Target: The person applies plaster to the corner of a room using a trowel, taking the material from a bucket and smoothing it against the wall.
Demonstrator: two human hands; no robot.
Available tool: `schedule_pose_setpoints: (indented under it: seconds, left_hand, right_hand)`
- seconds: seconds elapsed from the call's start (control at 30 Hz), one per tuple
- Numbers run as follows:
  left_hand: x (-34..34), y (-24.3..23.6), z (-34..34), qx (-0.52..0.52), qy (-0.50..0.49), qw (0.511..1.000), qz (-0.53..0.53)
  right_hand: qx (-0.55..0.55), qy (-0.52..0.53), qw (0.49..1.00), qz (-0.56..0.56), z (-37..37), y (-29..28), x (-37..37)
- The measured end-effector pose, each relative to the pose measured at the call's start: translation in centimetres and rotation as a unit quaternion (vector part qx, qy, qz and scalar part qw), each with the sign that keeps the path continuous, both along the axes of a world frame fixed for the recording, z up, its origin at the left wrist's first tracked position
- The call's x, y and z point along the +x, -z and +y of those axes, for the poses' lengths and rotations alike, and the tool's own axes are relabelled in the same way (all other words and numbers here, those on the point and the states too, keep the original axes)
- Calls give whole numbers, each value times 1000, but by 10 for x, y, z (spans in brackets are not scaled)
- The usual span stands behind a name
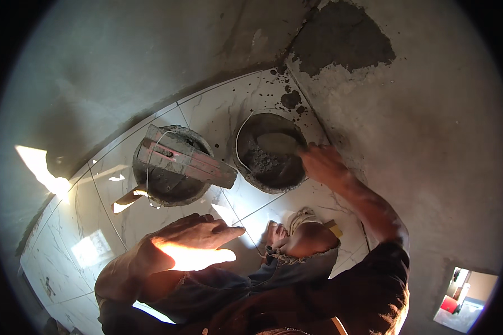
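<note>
My right hand (324, 164) is closed on a trowel, whose grey, rounded blade (278, 143) lies inside the right-hand dark bucket (251, 173) among lumpy grey mix (262, 162); the handle is mostly hidden by my fingers. My left hand (198, 237) is open, fingers stretched out, in bright sunlight over my leg, holding nothing. Beyond it stands the left-hand mortar-caked bucket (173, 195), with a long, flat, red-streaked tool (207, 167) lying across its top and another handle-like piece (128, 198) jutting out at the lower left.
Marbled white tiles (112, 218) form the floor, bordered by a grey plastered wall (151, 50) and a grey surface (430, 139) at right with a dark damp patch (341, 39). My bent knee (310, 240) is below the buckets. An opening (464, 296) shows at lower right.
</note>
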State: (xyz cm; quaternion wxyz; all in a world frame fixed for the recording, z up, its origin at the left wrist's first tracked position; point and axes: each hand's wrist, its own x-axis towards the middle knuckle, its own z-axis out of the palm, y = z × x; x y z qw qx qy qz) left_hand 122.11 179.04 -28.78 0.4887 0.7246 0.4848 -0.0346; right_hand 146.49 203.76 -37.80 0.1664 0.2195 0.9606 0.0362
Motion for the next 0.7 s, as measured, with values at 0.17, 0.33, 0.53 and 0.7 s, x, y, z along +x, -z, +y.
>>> schedule_pose_setpoints:
  seconds: [0.17,0.33,0.53,0.7]
  left_hand:
    - [0,5,-9,23,-34,999,-34]
    - [-2,4,-8,36,-20,999,-31]
    - [-3,-6,6,-29,8,1000,3]
    - [-4,6,1,3,-15,1000,-26]
  right_hand:
    - [-189,7,977,-98,10,-4,-14]
    - [-371,93,923,-29,45,3,38]
    - [-511,308,794,113,31,10,97]
    - [-314,170,913,197,15,-29,74]
